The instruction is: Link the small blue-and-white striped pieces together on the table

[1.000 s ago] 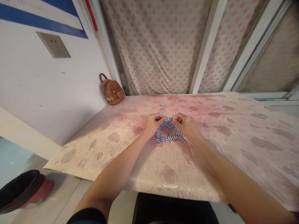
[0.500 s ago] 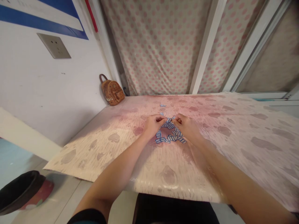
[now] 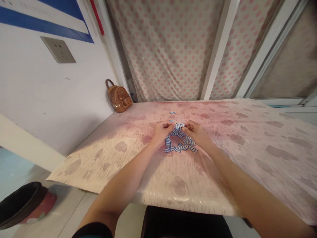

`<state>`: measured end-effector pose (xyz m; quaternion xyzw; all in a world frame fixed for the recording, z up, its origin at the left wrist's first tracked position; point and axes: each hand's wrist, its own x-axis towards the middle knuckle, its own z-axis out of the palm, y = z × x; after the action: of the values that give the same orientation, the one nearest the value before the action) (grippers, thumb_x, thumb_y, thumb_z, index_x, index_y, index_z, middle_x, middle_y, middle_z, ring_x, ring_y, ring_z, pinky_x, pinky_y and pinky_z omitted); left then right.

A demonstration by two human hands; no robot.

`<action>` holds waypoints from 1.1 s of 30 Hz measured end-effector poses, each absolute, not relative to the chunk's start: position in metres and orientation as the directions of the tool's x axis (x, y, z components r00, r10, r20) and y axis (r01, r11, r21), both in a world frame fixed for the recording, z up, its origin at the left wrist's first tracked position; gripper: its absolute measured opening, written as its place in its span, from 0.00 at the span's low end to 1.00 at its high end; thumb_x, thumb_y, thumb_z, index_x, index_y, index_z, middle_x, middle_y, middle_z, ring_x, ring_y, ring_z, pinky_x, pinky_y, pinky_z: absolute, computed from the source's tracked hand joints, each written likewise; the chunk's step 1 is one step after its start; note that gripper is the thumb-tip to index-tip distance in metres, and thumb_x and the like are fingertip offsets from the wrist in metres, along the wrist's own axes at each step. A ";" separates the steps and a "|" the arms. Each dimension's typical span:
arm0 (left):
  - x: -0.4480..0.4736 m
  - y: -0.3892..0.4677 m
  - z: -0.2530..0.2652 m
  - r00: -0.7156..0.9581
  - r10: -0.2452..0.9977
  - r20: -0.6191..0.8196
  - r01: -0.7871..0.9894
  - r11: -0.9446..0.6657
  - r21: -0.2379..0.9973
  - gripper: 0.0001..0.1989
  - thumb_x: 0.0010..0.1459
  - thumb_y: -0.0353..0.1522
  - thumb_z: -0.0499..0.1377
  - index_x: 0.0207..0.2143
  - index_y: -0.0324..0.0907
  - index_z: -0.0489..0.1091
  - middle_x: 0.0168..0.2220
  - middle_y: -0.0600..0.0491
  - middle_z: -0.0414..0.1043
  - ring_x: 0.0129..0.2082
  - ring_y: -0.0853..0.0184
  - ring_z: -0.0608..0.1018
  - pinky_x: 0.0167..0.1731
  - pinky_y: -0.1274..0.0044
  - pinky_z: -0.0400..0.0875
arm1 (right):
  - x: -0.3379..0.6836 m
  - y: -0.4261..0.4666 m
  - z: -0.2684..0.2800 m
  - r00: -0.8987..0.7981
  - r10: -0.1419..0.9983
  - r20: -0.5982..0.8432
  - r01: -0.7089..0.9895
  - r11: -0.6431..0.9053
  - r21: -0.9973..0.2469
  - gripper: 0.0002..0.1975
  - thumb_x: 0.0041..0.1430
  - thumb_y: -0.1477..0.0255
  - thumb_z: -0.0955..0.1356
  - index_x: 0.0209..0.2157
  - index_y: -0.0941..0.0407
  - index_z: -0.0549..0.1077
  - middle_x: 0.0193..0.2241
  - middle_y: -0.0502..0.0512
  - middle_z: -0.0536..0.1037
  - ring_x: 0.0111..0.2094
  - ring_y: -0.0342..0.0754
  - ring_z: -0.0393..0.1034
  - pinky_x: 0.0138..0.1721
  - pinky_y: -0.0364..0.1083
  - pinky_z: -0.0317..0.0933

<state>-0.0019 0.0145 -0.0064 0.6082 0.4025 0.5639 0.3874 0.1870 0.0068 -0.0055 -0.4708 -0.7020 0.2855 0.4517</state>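
Note:
My left hand (image 3: 161,131) is closed in a pinch at the left end of a short row of small blue-and-white tiles (image 3: 180,126). At the row's right end my right hand (image 3: 196,131) is closed too, thumb and fingers pressed together. Just nearer to me, more such tiles (image 3: 183,147) lie in a loose ring on the tablecloth, bunched and at mixed angles. Beyond my hands lies a small group of tiles (image 3: 172,112), with another tile (image 3: 171,121) close to my left fingers. The tile faces are too small to read.
A patterned cloth covers the table (image 3: 178,185). A small brown backpack (image 3: 120,98) stands at its far left corner against the wall. A dotted curtain (image 3: 170,49) hangs behind the table. On the floor at left is a dark-rimmed bin (image 3: 37,205).
The tiles between my hands now form a straighter row with their white faces showing. My fingers have shifted slightly around them; the tiles lying nearer to me look much the same.

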 end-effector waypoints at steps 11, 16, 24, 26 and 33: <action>-0.004 0.017 -0.004 -0.021 0.955 0.297 0.036 -0.296 0.954 0.05 0.52 0.29 0.64 0.29 0.36 0.80 0.27 0.52 0.80 0.25 0.70 0.76 0.28 0.80 0.66 | 0.204 0.022 -0.005 -0.017 0.937 0.350 0.610 0.287 -0.738 0.09 0.62 0.70 0.61 0.33 0.55 0.72 0.30 0.54 0.79 0.29 0.49 0.74 0.33 0.46 0.67; -0.010 0.020 -0.004 -0.105 0.945 0.310 0.084 -0.303 0.949 0.04 0.52 0.28 0.64 0.28 0.37 0.80 0.28 0.51 0.81 0.27 0.68 0.78 0.29 0.79 0.67 | 0.243 0.037 -0.006 0.165 0.926 0.339 0.775 0.091 -0.625 0.07 0.57 0.77 0.63 0.31 0.55 0.73 0.34 0.59 0.80 0.39 0.54 0.75 0.40 0.48 0.64; -0.012 0.021 -0.005 -0.120 0.931 0.344 0.154 -0.325 0.933 0.04 0.52 0.28 0.65 0.30 0.38 0.80 0.31 0.49 0.82 0.31 0.64 0.81 0.33 0.77 0.71 | 0.240 0.043 -0.025 0.125 0.968 0.220 0.876 -0.004 -0.483 0.14 0.48 0.71 0.74 0.19 0.54 0.64 0.22 0.53 0.71 0.30 0.52 0.71 0.29 0.45 0.56; -0.012 0.021 -0.004 -0.117 0.930 0.350 0.162 -0.329 0.930 0.04 0.52 0.28 0.65 0.30 0.38 0.80 0.32 0.49 0.82 0.32 0.64 0.81 0.34 0.77 0.71 | 0.237 0.041 -0.024 0.101 0.969 0.227 0.876 0.022 -0.483 0.13 0.49 0.72 0.71 0.19 0.54 0.64 0.20 0.51 0.69 0.28 0.51 0.68 0.27 0.44 0.53; -0.008 0.016 -0.002 -0.101 0.925 0.366 0.153 -0.349 0.925 0.05 0.54 0.27 0.63 0.29 0.37 0.80 0.30 0.50 0.81 0.29 0.67 0.80 0.32 0.78 0.70 | 0.213 0.023 -0.005 -0.121 0.912 0.393 0.754 0.342 -0.561 0.12 0.64 0.66 0.60 0.29 0.53 0.69 0.27 0.51 0.72 0.31 0.49 0.68 0.33 0.44 0.60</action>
<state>-0.0083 0.0162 -0.0018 0.5817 0.4632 0.5798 0.3329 0.2134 0.0229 -0.0045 -0.5625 -0.7403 0.1122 0.3506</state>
